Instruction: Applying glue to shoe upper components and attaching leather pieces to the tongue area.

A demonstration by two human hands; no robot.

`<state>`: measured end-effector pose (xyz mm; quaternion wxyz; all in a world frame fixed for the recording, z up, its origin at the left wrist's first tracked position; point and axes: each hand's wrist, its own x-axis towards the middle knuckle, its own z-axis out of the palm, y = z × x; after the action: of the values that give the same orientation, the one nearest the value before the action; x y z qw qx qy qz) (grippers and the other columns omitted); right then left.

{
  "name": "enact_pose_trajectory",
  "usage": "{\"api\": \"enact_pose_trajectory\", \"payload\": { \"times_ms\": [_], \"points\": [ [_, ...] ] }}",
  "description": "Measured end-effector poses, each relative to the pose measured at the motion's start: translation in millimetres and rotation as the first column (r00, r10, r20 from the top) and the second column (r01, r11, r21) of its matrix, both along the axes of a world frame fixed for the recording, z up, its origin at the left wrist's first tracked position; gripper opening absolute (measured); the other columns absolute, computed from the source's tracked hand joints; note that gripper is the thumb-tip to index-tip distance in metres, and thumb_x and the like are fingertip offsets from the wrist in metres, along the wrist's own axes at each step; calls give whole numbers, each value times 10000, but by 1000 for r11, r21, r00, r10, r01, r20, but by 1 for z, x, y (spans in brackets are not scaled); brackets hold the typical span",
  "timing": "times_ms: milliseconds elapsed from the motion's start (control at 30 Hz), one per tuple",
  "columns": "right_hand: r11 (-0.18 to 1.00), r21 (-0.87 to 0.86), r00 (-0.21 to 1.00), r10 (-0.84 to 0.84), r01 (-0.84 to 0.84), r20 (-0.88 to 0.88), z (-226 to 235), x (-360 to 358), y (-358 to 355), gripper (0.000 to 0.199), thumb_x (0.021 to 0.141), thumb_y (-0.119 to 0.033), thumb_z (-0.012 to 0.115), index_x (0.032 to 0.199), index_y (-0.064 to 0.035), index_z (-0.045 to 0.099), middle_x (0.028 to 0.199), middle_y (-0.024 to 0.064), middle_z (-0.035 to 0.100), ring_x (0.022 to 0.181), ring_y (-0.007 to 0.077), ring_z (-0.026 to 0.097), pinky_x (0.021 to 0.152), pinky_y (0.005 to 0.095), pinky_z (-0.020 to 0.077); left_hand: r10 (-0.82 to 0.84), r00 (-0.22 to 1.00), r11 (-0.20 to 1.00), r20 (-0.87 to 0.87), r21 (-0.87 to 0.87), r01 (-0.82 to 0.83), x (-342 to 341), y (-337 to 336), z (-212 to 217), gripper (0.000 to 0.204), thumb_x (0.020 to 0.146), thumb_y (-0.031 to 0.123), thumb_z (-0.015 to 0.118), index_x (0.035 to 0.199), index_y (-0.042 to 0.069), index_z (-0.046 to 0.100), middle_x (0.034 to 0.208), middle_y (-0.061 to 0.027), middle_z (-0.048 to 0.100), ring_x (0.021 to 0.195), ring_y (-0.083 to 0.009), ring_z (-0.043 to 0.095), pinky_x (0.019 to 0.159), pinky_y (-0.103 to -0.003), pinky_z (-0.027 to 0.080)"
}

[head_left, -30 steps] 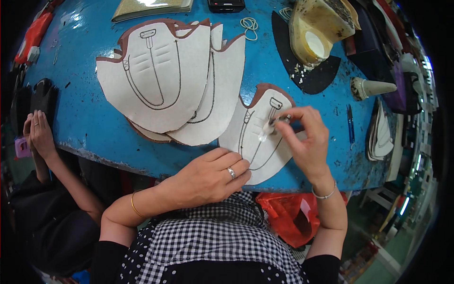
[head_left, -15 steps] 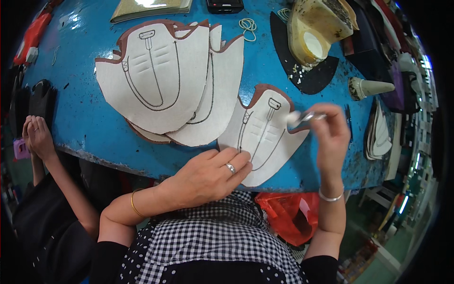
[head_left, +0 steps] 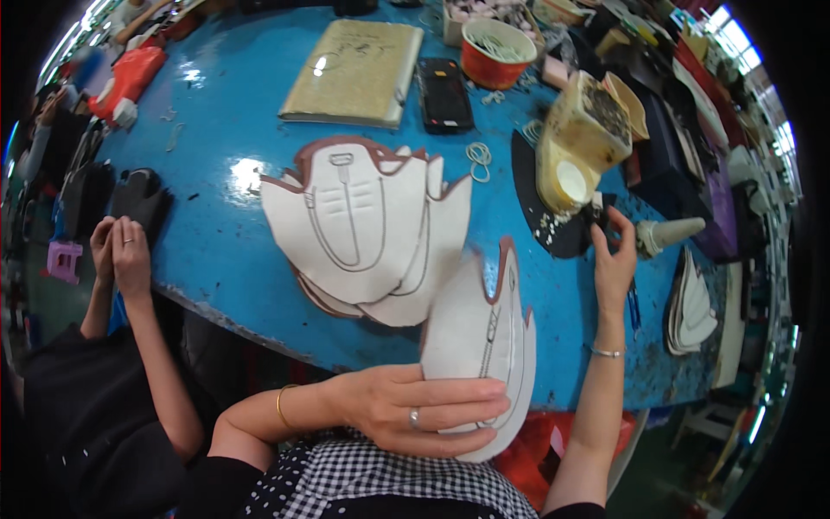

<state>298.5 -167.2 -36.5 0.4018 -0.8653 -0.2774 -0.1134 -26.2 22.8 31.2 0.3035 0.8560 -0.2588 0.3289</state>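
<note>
A white shoe upper piece (head_left: 462,346) with brown edging and dark stitch lines is bent upward at the table's front edge. My left hand (head_left: 432,406) is closed on its lower part, fingers across the stitched face. My right hand (head_left: 612,251) is at the glue container (head_left: 572,151), pinching a small brush (head_left: 596,208) with a pale tip, partly hidden and hard to make out. Below that spot lies a black curved piece (head_left: 566,240) dotted with white bits. A stack of similar shoe uppers (head_left: 359,221) lies flat left of the held one.
Behind the stack are a gold-covered book (head_left: 350,73), a black phone-like device (head_left: 445,95) and a red-and-white tub (head_left: 497,54). A pale cone (head_left: 670,233) and layered white pieces (head_left: 692,311) sit at the right. Another person's hands (head_left: 121,251) rest at the left edge.
My right hand has moved with the brush from above the shoe upper to the glue container. My left hand has drawn the upper toward me and tilted it up. The view has shifted.
</note>
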Motion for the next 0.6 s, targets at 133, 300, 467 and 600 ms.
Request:
{"api": "enact_pose_trajectory", "payload": {
  "times_ms": [133, 300, 467, 600],
  "points": [
    [992, 124, 999, 8, -13, 35, 18, -26, -1, 296, 968, -94, 642, 1253, -21, 608, 1205, 60, 647, 1086, 151, 606, 944, 297, 465, 227, 973, 968, 41, 100, -230, -5, 38, -7, 275, 842, 118, 713, 1116, 148, 717, 1326, -88, 636, 1274, -236, 592, 902, -325, 547],
    [872, 407, 650, 478, -272, -591, 36, -115, 39, 391, 1009, -75, 562, 1383, 28, 511, 1350, 115, 587, 1252, 185, 551, 1074, 318, 419, 603, 755, 792, -258, 78, -605, -36, 69, -18, 435, 794, 164, 791, 1215, 118, 693, 1506, -192, 447, 1435, -318, 402, 1145, -440, 346],
    [808, 490, 539, 585, -327, -606, 17, -170, 82, 631, 1009, -118, 554, 1549, 47, 274, 1577, 217, 359, 1473, 282, 342, 1196, 395, 295, 266, 806, 135, -529, -808, -574, -69, 91, -37, 752, 918, 78, 685, 1549, -22, 288, 1626, -230, 231, 1520, -352, 220, 1223, -450, 214],
    [810, 341, 661, 586, -476, -468, 9, -197, 120, 675, 1014, -196, 554, 1551, 67, 241, 1604, 269, 264, 1509, 348, 253, 1229, 399, 206, -30, 908, 44, -418, -908, -416, -65, 102, -35, 678, 977, 72, 607, 1542, -60, 255, 1561, -171, 368, 1450, -267, 359, 1186, -413, 301]
  ]
}}
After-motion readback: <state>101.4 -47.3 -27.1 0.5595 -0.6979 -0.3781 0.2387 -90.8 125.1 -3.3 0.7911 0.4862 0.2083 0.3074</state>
